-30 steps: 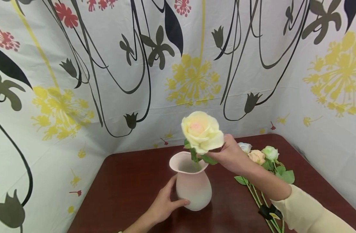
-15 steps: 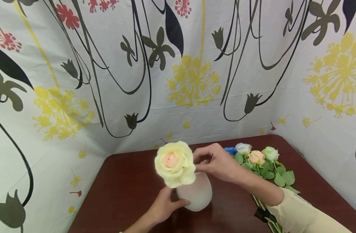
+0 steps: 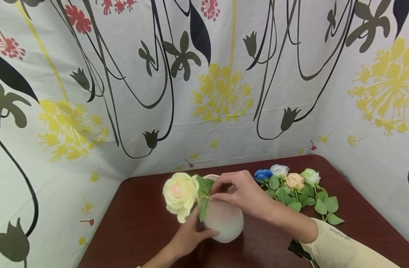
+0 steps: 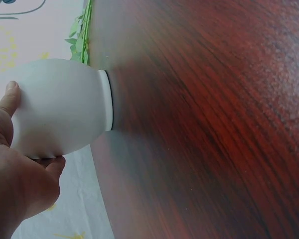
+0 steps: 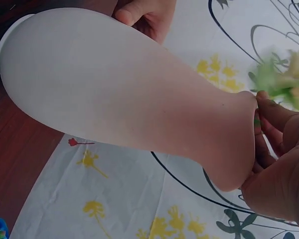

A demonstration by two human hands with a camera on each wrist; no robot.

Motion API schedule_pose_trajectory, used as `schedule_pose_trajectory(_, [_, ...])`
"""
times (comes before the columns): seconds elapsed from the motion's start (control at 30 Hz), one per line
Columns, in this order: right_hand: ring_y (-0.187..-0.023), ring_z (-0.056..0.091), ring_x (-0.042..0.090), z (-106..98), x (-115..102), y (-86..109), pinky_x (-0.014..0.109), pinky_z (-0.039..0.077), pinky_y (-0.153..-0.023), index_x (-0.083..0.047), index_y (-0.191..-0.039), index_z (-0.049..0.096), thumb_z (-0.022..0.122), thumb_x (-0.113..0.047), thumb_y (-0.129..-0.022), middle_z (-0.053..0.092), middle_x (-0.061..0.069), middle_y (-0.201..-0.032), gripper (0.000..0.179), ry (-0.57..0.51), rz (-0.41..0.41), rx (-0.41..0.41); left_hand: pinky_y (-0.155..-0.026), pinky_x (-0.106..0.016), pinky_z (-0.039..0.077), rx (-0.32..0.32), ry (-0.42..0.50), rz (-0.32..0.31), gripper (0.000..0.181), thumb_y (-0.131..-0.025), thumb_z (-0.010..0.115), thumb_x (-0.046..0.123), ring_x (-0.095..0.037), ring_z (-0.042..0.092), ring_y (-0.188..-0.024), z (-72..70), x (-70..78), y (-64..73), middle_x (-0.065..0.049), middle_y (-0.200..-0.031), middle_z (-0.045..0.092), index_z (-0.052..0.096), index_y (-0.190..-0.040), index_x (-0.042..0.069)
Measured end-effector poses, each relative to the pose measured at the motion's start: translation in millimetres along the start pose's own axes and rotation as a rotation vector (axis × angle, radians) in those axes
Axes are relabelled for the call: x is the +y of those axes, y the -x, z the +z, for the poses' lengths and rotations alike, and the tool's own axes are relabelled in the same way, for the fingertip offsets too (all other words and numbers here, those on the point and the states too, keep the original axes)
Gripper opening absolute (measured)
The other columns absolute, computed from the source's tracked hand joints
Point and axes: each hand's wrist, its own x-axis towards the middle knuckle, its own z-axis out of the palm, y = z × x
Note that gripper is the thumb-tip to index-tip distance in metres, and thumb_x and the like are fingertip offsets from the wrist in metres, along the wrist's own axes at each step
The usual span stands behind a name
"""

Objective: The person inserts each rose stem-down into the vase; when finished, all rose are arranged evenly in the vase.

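On the red wood-grain table [image 3: 142, 206] stands a pink-and-white vase [image 3: 226, 221], gripped round its side by the left hand [image 3: 188, 235], while at its mouth the right hand [image 3: 242, 191] pinches a cream rose [image 3: 179, 191] below its bloom, which tilts left.

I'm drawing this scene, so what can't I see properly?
- Head: most of the vase's mouth, behind leaves and the right hand.
- Head: stem parts of the lying flowers, behind the right sleeve.
- Head: print on the sleeve, too small.
- Left wrist: vase's top, cut off by left edge.
- Right wrist: yellow rose, blurred, cut off by right edge.
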Motion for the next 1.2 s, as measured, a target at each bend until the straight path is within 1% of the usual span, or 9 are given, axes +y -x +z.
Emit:
schedule_pose_trajectory(0.17, [-0.085, 0.072, 0.003, 2.1, -2.7, -1.5, 0.040, 0.063, -0.067, -0.020, -0.091, 0.080, 0.091, -0.013, -0.085, 0.076, -0.015, -0.091, 0.014, 0.056, -0.027, 0.047, -0.115, -0.039, 0.045, -0.001, -0.036, 0.010, 0.092, -0.094, 0.085, 0.030, -0.021, 0.050, -0.142, 0.0, 0.4, -0.7, 0.010, -0.162, 0.044, 0.028, -0.166, 0.041])
schedule_pose_trajectory(0.23, [-0.085, 0.072, 0.003, 2.7, -3.1, -1.9, 0.040, 0.063, -0.068, -0.020, -0.091, 0.080, 0.092, -0.013, -0.085, 0.076, -0.015, -0.091, 0.015, 0.069, -0.036, 0.057, -0.115, -0.040, 0.045, -0.005, -0.019, 0.003, 0.092, -0.094, 0.085, 0.028, -0.020, 0.050, -0.142, 0.0, 0.4, -0.9, 0.011, -0.162, 0.045, 0.029, -0.165, 0.041])
schedule_pose_trajectory(0.43, [-0.087, 0.071, 0.003, 5.4, -2.5, -4.1, 0.034, 0.062, -0.069, -0.020, -0.094, 0.080, 0.089, -0.015, -0.088, 0.076, -0.014, -0.093, 0.012, 0.100, -0.055, 0.047, -0.112, -0.041, 0.048, 0.001, -0.023, 0.001, 0.089, -0.094, 0.085, 0.028, -0.021, 0.053, -0.139, -0.3, -1.0, -0.1, 0.008, -0.157, 0.050, 0.032, -0.164, 0.039])
schedule_pose_trajectory(0.67, [-0.084, 0.070, 0.002, 11.3, -2.9, -9.5, 0.027, 0.059, -0.065, -0.019, -0.094, 0.081, 0.088, -0.015, -0.090, 0.076, -0.012, -0.093, 0.010, 0.135, -0.055, 0.054, -0.107, -0.038, 0.052, 0.017, -0.059, 0.005, 0.086, -0.094, 0.085, 0.032, -0.021, 0.059, -0.132, -0.5, -4.3, 0.9, 0.004, -0.151, 0.056, 0.035, -0.164, 0.035])
schedule_pose_trajectory(0.8, [-0.082, 0.069, 0.001, 13.9, -1.6, -11.8, 0.024, 0.057, -0.065, -0.019, -0.094, 0.081, 0.088, -0.016, -0.090, 0.076, -0.012, -0.092, 0.010, 0.162, -0.040, 0.069, -0.105, -0.035, 0.053, 0.027, -0.085, -0.026, 0.084, -0.095, 0.084, 0.035, -0.019, 0.059, -0.131, -0.5, -5.4, 0.6, 0.004, -0.152, 0.055, 0.035, -0.163, 0.033])
schedule_pose_trajectory(0.9, [-0.084, 0.070, 0.003, 13.9, -0.5, -12.0, 0.025, 0.059, -0.068, -0.018, -0.095, 0.080, 0.088, -0.013, -0.090, 0.076, -0.010, -0.093, 0.010, 0.170, -0.032, 0.076, -0.106, -0.034, 0.051, 0.026, -0.088, -0.062, 0.084, -0.094, 0.084, 0.037, -0.020, 0.058, -0.133, -0.9, -4.4, 0.0, 0.004, -0.154, 0.053, 0.035, -0.163, 0.030])
schedule_pose_trajectory(1.07, [-0.091, 0.073, 0.009, 5.7, 0.2, -8.6, 0.028, 0.063, -0.078, -0.017, -0.101, 0.080, 0.088, -0.008, -0.089, 0.076, -0.008, -0.099, 0.017, 0.134, -0.021, 0.111, -0.110, -0.042, 0.049, 0.016, -0.062, -0.148, 0.088, -0.093, 0.084, 0.040, -0.022, 0.052, -0.141, -2.7, -0.4, -0.2, 0.003, -0.161, 0.047, 0.033, -0.164, 0.030])
schedule_pose_trajectory(1.13, [-0.096, 0.073, 0.010, -0.5, 1.1, -6.6, 0.029, 0.063, -0.083, -0.018, -0.104, 0.080, 0.088, -0.008, -0.089, 0.076, -0.008, -0.101, 0.019, 0.112, -0.013, 0.141, -0.110, -0.043, 0.049, 0.013, -0.060, -0.152, 0.089, -0.092, 0.085, 0.040, -0.022, 0.051, -0.142, -3.2, 0.6, -0.1, 0.003, -0.162, 0.045, 0.033, -0.164, 0.031])
schedule_pose_trajectory(1.2, [-0.102, 0.073, 0.010, -8.1, 3.2, -3.8, 0.033, 0.062, -0.087, -0.018, -0.106, 0.081, 0.087, -0.010, -0.090, 0.076, -0.010, -0.104, 0.019, 0.130, 0.002, 0.176, -0.110, -0.042, 0.049, 0.010, -0.067, -0.139, 0.089, -0.092, 0.085, 0.039, -0.023, 0.052, -0.142, -3.4, 1.3, 0.0, 0.003, -0.162, 0.046, 0.034, -0.164, 0.029])
